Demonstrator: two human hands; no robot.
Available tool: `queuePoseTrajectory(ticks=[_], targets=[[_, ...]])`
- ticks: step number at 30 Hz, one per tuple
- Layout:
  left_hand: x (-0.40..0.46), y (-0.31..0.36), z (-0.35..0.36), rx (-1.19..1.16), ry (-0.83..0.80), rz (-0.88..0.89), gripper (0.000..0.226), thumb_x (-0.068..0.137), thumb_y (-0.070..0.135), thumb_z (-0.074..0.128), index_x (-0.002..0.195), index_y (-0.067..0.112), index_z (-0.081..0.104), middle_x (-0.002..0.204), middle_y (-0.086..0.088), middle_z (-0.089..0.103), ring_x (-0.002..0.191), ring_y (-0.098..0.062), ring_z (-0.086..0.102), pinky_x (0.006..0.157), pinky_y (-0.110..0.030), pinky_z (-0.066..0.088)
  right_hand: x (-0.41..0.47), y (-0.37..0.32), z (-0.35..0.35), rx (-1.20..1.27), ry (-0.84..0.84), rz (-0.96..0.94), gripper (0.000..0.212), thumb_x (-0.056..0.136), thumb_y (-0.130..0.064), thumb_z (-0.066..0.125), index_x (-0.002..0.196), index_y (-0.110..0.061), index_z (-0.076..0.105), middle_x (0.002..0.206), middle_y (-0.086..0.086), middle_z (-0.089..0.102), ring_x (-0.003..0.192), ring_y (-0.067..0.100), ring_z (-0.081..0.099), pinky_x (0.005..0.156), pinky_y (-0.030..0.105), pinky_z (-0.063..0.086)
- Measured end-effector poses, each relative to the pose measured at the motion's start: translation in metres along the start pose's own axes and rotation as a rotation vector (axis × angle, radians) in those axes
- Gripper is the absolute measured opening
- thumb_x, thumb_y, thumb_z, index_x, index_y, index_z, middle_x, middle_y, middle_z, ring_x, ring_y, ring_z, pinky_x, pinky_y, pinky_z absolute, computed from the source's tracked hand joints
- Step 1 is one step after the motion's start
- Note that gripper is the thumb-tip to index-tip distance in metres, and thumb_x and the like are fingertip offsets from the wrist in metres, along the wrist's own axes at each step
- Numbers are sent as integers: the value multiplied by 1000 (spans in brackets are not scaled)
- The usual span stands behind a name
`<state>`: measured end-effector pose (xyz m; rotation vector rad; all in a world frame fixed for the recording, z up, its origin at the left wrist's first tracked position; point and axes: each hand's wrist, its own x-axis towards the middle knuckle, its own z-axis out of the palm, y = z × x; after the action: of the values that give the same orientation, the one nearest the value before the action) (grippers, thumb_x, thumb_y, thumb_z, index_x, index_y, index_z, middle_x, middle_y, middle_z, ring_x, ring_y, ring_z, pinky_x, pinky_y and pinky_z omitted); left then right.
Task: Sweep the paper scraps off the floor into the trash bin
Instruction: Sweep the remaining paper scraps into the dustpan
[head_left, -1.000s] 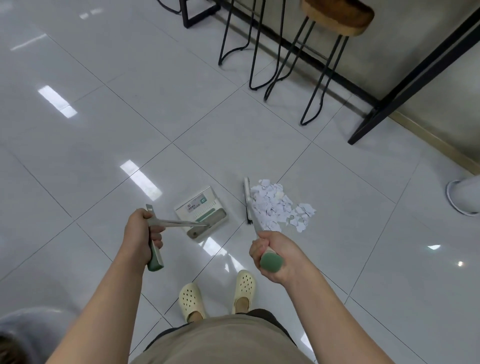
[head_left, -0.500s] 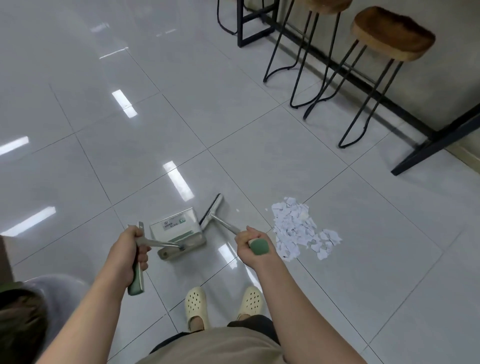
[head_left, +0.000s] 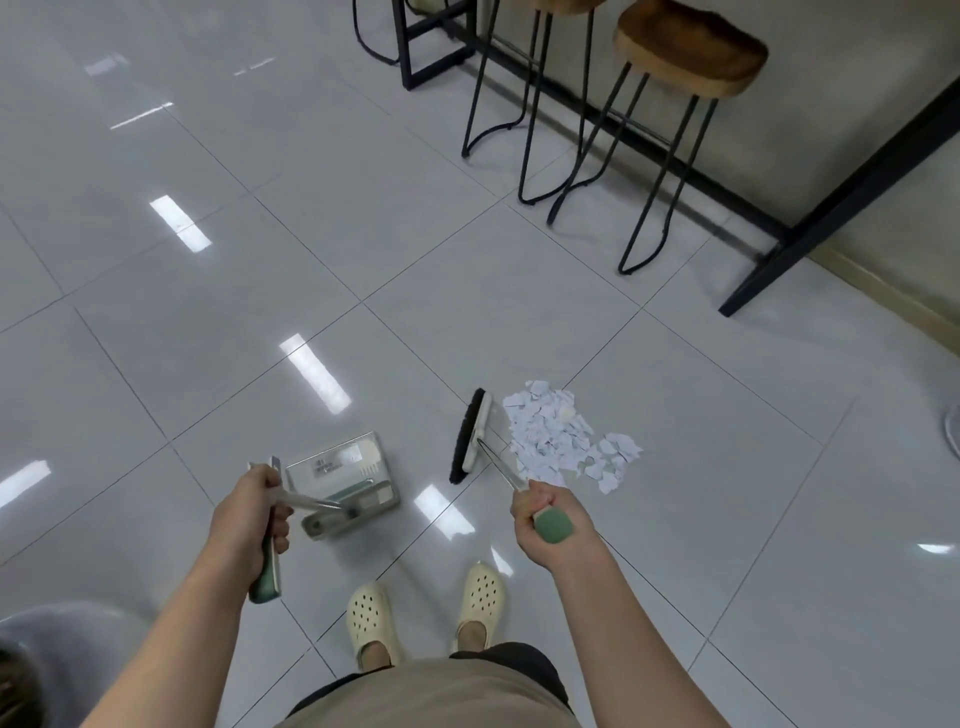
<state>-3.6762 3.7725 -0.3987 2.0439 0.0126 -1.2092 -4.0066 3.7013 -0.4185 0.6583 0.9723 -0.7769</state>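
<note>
1. The paper scraps (head_left: 563, 437) are heaped on the tiled floor (head_left: 675, 519), well short of the stools (head_left: 685, 52).
2. The broom (head_left: 471, 439) is set just left of the paper scraps; its green-capped handle is gripped by the curled right hand (head_left: 548, 522).
3. The dustpan (head_left: 345, 480) is stood further left of the paper scraps, its handle clasped in the left hand (head_left: 249, 519).

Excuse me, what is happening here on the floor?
A person is sweeping up. The right hand grips the broom, whose head stands just left of the pile of paper scraps. The left hand grips the dustpan, which sits apart from the pile. No scraps are in it yet.
</note>
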Motion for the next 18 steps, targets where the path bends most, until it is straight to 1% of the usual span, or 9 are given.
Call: queuePoseTrajectory(ticks=[3, 5, 9, 12, 15, 17, 18], targets=[[-5, 6, 15, -15, -74, -7, 13, 87, 24, 44, 80, 14, 44, 72, -13, 46, 43, -15, 28, 41, -20, 29, -8, 0, -1, 62, -11, -27, 16, 96, -4, 48, 83, -13, 45, 64, -5, 33, 34, 7, 37, 31, 15, 40], [-8, 8, 22, -26, -120, -23, 17, 89, 25, 42, 80, 12, 45, 70, -11, 44, 41, -13, 28, 38, -18, 28, -15, 1, 2, 95, -18, -33, 18, 96, -5, 48, 81, -13, 45, 61, -5, 35, 34, 7, 38, 31, 15, 39], [-14, 14, 33, -40, -193, -58, 27, 90, 26, 41, 87, 2, 53, 49, 1, 35, 33, -10, 26, 35, -16, 25, -30, 1, 10, 134, -73, 24, 17, 95, -7, 48, 80, -13, 44, 56, -5, 38, 36, 7, 38, 31, 16, 39], [-20, 19, 42, -60, -224, -65, 27, 91, 25, 39, 93, 2, 53, 43, 3, 37, 31, -9, 27, 35, -15, 25, -41, 2, 19, 114, -109, 46, 12, 96, -9, 49, 85, -14, 46, 58, -6, 36, 36, 7, 38, 31, 18, 39], [-24, 23, 48, -61, -240, -69, 27, 91, 25, 39, 97, 2, 52, 41, 3, 39, 30, -9, 27, 35, -14, 26, -39, 2, 24, 166, -177, 83, 17, 94, -10, 55, 80, -13, 45, 60, -6, 37, 34, 8, 39, 30, 19, 40], [-25, 24, 50, -45, -243, -69, 28, 92, 25, 40, 99, 2, 52, 42, 3, 39, 31, -10, 27, 35, -15, 26, -32, -2, 29, 181, -222, 107, 17, 93, -11, 58, 79, -8, 50, 63, -8, 36, 34, 8, 39, 30, 20, 40], [-25, 24, 51, -31, -241, -66, 28, 92, 25, 41, 99, 2, 53, 43, 3, 38, 31, -10, 27, 36, -15, 26, -25, -6, 32, 179, -236, 118, 16, 91, -11, 60, 78, -3, 55, 64, -10, 34, 33, 8, 39, 30, 20, 40]])
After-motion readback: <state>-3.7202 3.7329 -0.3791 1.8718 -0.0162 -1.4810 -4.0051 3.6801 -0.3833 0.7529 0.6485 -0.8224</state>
